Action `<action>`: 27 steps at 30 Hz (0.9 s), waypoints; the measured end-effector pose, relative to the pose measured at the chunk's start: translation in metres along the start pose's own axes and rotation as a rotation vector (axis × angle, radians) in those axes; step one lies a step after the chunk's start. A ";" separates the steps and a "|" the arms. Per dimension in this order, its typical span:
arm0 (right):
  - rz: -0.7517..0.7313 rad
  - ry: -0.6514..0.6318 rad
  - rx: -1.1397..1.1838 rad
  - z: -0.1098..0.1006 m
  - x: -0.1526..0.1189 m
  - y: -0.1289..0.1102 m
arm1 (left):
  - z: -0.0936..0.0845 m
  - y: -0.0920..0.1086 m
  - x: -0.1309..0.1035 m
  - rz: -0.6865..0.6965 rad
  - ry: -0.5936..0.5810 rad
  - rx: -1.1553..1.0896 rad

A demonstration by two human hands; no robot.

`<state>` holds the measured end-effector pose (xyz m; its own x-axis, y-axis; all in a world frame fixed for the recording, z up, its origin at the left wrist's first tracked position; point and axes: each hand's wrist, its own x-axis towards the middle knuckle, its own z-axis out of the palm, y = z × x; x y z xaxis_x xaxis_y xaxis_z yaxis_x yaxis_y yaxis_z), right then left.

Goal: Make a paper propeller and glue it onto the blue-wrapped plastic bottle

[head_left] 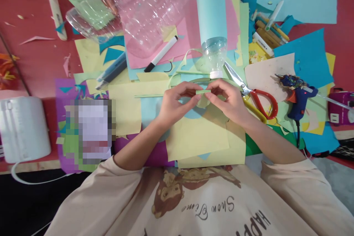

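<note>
A small folded piece of light green paper (pixel 204 99) is pinched between both hands above the yellow sheets. My left hand (pixel 179 101) grips its left end with thumb and fingers. On its right end, my right hand (pixel 225 99) closes in the same way. Just beyond the fingers, the clear neck of a plastic bottle (pixel 214 51) wrapped in light blue paper points toward me. Red-handled scissors (pixel 264 103) lie beside my right hand, blades toward the bottle. Thin green paper strips (pixel 190 72) curl behind my left hand.
A blue glue gun (pixel 300 99) lies at the right on paper scraps. Pens and markers (pixel 267 37) are piled at the upper right. Clear plastic bottles (pixel 155 11) lie at the back. A black-and-white marker (pixel 162 53), a blurred-out object (pixel 94 129) and a white case (pixel 24 129) are toward the left.
</note>
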<state>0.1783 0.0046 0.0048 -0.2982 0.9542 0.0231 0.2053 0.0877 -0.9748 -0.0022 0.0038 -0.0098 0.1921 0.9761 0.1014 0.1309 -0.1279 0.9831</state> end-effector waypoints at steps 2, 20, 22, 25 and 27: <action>-0.011 -0.003 -0.017 0.000 0.000 0.000 | 0.001 0.000 0.000 0.002 0.009 0.012; -0.057 -0.015 -0.045 0.002 0.001 0.001 | 0.002 -0.001 -0.001 0.044 0.035 0.013; -0.049 -0.023 -0.022 0.001 0.001 0.001 | 0.002 -0.001 -0.001 0.040 0.031 0.014; -0.017 -0.022 0.014 0.000 0.001 0.001 | 0.001 0.000 -0.001 0.012 0.015 0.014; 0.002 -0.016 0.044 0.000 0.001 0.001 | 0.000 0.001 0.000 -0.019 0.010 0.013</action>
<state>0.1781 0.0056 0.0041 -0.3130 0.9496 0.0179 0.1652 0.0730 -0.9836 -0.0020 0.0034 -0.0090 0.1801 0.9801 0.0839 0.1474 -0.1112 0.9828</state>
